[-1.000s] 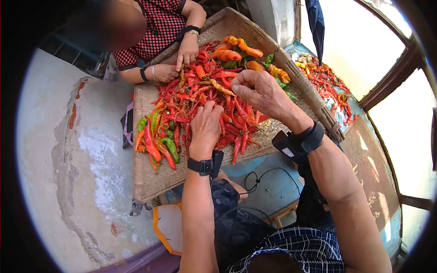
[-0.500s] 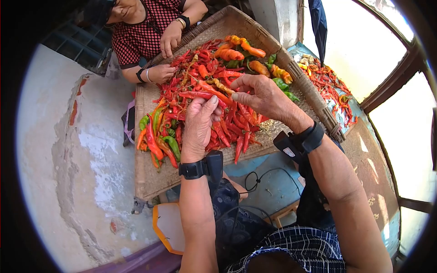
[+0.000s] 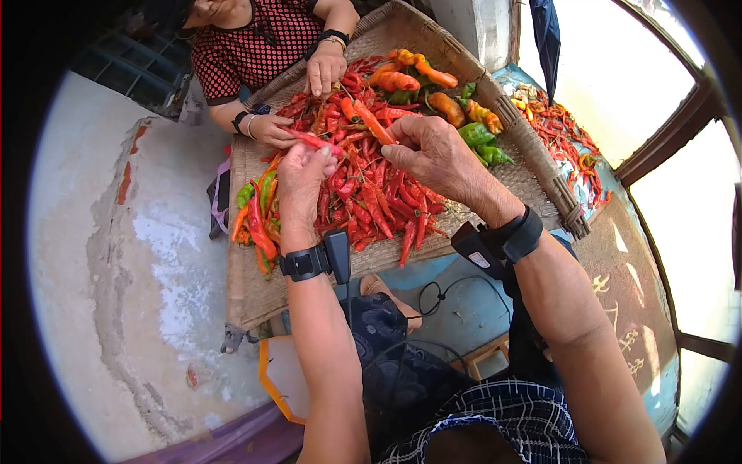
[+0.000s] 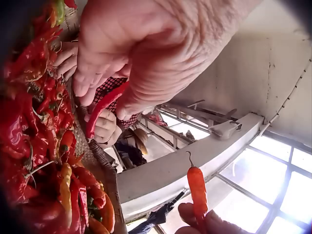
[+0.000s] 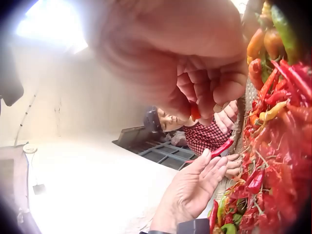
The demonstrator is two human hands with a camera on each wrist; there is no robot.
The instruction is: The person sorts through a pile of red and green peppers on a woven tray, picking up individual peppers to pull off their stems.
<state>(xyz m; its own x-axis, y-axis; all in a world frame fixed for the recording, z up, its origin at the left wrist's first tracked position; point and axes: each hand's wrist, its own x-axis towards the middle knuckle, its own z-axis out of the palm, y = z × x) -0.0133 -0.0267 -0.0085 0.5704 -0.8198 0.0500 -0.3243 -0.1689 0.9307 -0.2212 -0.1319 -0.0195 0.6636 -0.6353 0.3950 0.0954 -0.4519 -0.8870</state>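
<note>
My left hand [image 3: 300, 185] is raised over the left part of the pile and pinches a slim red chili pepper [image 3: 315, 141] between thumb and fingers. In the left wrist view that red chili [image 4: 103, 108] slants down from the fingertips. To the right, my right hand [image 3: 437, 155] holds an orange-red chili pepper [image 3: 372, 122] by one end. Seen from the left wrist, this orange-red chili [image 4: 197, 187] points its curved stem upward. Beneath both hands spreads a heap of red chilies [image 3: 371, 193], some wrinkled, with thin stems among them.
A woven tray [image 3: 270, 298] with a raised rim carries the heap. Green chilies [image 3: 475, 135] and orange ones [image 3: 447, 108] lie at its right side. Opposite, another person's hands [image 3: 325, 69] are at the pile. More chilies [image 3: 568, 143] lie beyond the right rim.
My left hand has risen from the heap with a red chili and shifted left. My right hand now holds the orange-red chili apart from it. The other person's hand has moved back onto the pile.
</note>
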